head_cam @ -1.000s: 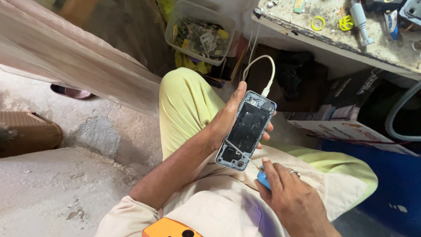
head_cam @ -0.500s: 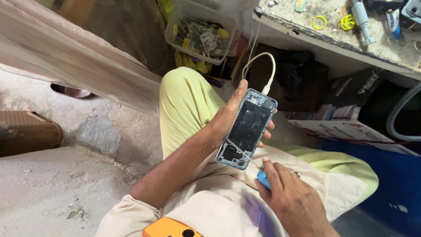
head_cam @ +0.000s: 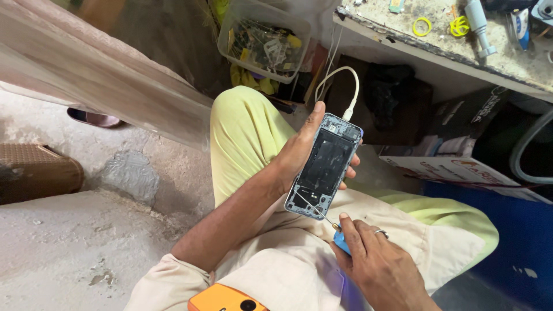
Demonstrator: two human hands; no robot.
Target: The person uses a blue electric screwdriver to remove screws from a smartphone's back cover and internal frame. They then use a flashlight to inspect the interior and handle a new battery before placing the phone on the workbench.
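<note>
Above concrete floor (head_cam: 69, 253): one opened phone (head_cam: 324, 166), one screwdriver (head_cam: 331, 227), two hands.

Rough grey concrete floor (head_cam: 69, 247) spreads left of a grimy, cluttered counter (head_cam: 461, 52); a brown woven basket (head_cam: 34, 173) sits far left.

Location: a small, informal phone-repair workshop. Indicators: a worn, stained workbench (head_cam: 518, 63) carrying yellow rings of tape (head_cam: 422, 26) and a white plastic tool (head_cam: 478, 26); a clear plastic tub (head_cam: 262, 40) filled with mixed electronic parts; a white charging cable (head_cam: 340, 86) hanging from the bench; printed cardboard boxes (head_cam: 461, 144) stored underneath; rough bare concrete floor (head_cam: 69, 247).
</note>
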